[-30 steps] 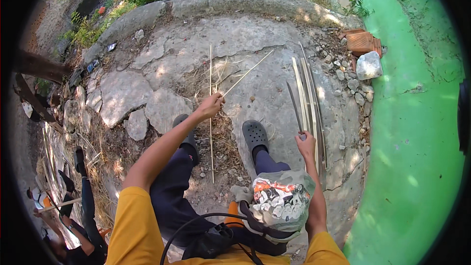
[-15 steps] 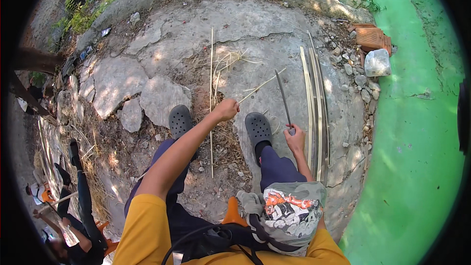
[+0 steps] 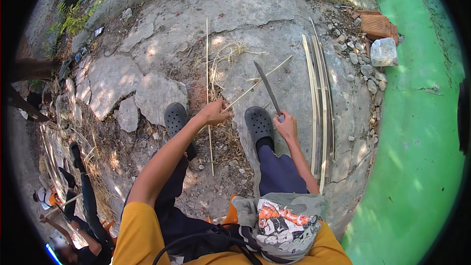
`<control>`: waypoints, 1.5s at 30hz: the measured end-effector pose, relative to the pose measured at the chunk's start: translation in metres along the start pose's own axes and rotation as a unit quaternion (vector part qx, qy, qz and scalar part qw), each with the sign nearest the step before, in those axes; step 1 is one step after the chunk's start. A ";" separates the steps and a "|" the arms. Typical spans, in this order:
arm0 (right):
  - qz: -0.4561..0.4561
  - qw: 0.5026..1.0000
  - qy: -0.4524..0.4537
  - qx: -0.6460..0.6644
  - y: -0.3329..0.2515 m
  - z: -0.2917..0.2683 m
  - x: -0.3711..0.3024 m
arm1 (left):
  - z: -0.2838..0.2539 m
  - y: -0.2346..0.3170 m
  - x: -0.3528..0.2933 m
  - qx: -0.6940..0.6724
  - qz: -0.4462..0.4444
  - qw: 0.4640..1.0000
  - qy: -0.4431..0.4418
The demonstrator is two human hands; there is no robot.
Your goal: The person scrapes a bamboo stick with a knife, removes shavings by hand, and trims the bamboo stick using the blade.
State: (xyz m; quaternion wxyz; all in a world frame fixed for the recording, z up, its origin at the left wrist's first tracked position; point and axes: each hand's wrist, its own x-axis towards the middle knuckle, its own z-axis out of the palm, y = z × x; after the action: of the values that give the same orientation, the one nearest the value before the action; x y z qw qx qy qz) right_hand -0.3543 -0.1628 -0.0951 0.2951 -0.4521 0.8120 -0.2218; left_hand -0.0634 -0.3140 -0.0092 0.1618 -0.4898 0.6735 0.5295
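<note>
My left hand (image 3: 215, 112) is closed on a thin pale bamboo strip (image 3: 259, 82) that slants up to the right over the concrete. In my right hand (image 3: 286, 124) is the handle of a long knife (image 3: 267, 86), its dark narrow blade pointing up and slightly left. The blade's upper part lies very close to the strip; whether they touch I cannot tell. Beneath my left hand, a long thin strip (image 3: 207, 54) lies on the ground, running away from me. Curly pale shavings (image 3: 228, 54) are scattered beside it.
Several long bamboo strips (image 3: 318, 103) lie side by side to my right. Beyond them are loose stones (image 3: 365, 70), a white block (image 3: 384, 52), orange bricks (image 3: 379, 26) and a green surface (image 3: 412, 157). Another person (image 3: 83, 230) sits at the lower left, holding a stick.
My left hand has shifted slightly left, and the strip's far end now sits higher and farther right. The knife has moved left and tilted more, closer to the strip.
</note>
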 end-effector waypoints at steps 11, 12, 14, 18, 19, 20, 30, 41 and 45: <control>-0.045 0.992 0.119 0.018 -0.005 -0.129 -0.046 | -0.079 0.014 -0.099 0.094 0.074 0.961 0.249; -0.049 0.990 0.131 0.030 -0.006 -0.148 -0.054 | -0.079 0.027 -0.115 0.094 0.079 0.958 0.258; -0.051 0.988 0.142 0.027 -0.012 -0.182 -0.071 | -0.075 0.040 -0.144 0.143 0.073 0.935 0.317; -0.013 0.989 0.149 0.019 -0.015 -0.255 -0.113 | -0.055 0.045 -0.174 0.138 0.121 0.921 0.344; -0.036 0.988 0.151 0.025 -0.010 -0.276 -0.123 | -0.046 0.047 -0.175 0.116 0.096 0.930 0.337; -0.060 0.986 0.150 0.034 -0.008 -0.291 -0.130 | -0.036 0.041 -0.175 0.112 0.094 0.928 0.344; -0.059 0.992 0.067 0.084 -0.144 -0.377 -0.195 | 0.081 -0.004 -0.193 -0.134 0.027 0.968 0.212; -0.085 0.996 -0.039 -0.012 -0.161 -0.153 -0.093 | 0.118 -0.010 -0.165 -0.328 0.010 0.935 0.135; -0.075 0.996 -0.052 0.001 -0.117 -0.049 -0.100 | 0.137 -0.041 -0.160 -0.353 -0.022 0.922 0.161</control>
State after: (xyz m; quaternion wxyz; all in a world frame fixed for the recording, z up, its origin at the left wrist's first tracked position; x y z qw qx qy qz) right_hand -0.2756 -0.1295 0.0413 0.3204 -0.5220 0.7592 -0.2202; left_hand 0.0045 -0.1150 0.0330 -0.1200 -0.6084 0.4492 0.6431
